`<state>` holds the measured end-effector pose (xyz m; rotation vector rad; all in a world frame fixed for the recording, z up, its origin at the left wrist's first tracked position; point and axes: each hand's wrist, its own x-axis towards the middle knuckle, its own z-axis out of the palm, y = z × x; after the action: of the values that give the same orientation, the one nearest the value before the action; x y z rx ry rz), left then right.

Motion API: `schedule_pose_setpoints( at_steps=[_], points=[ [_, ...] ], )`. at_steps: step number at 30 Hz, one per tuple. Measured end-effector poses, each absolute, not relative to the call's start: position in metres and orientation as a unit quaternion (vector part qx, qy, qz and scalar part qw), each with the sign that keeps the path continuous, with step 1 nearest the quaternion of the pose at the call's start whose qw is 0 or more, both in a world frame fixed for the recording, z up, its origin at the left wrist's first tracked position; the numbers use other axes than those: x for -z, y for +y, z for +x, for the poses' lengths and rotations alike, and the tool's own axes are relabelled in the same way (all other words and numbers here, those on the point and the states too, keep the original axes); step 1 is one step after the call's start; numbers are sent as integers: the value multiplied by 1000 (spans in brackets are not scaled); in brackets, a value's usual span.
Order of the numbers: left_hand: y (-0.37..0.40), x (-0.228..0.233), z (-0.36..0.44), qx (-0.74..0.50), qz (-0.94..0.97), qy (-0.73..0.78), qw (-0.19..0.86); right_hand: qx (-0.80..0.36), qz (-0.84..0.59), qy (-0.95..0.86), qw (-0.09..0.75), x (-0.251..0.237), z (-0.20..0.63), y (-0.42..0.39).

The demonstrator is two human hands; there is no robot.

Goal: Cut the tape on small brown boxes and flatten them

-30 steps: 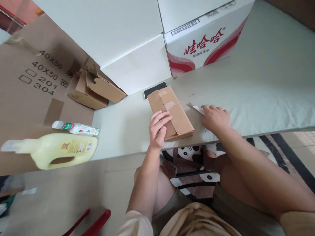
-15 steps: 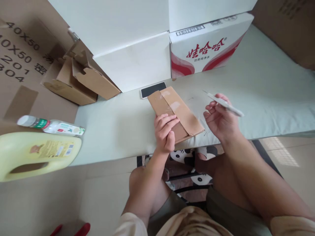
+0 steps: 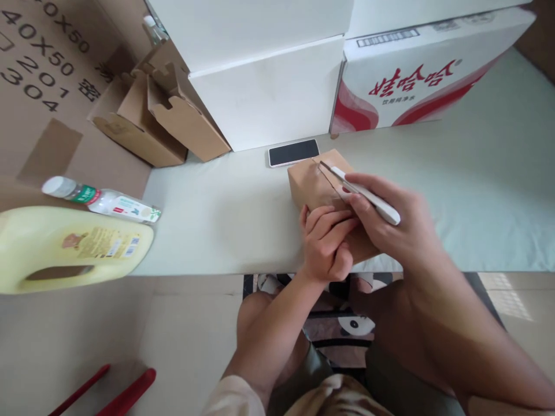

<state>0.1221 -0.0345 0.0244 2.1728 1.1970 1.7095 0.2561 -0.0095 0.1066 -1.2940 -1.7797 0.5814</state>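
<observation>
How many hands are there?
2: the left hand on the small brown box, and the right hand holding a white cutter over it. No others show.

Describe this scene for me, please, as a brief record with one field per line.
Left hand: fingers curled, resting on a small cardboard box
Right hand: holding a knife
Knife blade: at the seam on the box's top; depth of any cut unclear
Phone: on the pale cloth, beyond the small box
Far side: white box with red lettering
Person's left: bottle beside a yellow jug
</observation>
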Motion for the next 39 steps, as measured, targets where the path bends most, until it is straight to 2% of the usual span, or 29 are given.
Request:
schedule_pose_setpoints(
  at_steps=[7,19,26,35,39],
  points=[
    [-30,-21,123,-564,719,407,18,-175,-534,-740,370,-104,253,-8],
    [-29,-17,119,-569,728,381,43,-97,-500,-787,348,-98,244,-10],
    [-28,-13,120,-580,719,381,25,-32,-489,-782,385,-96,251,-20],
    [-24,-15,122,-597,714,367,23,-39,-434,-803,407,-101,284,-64],
    [-22,-13,122,-602,710,364,17,-66,-437,-812,381,-109,298,-86]
  ],
)
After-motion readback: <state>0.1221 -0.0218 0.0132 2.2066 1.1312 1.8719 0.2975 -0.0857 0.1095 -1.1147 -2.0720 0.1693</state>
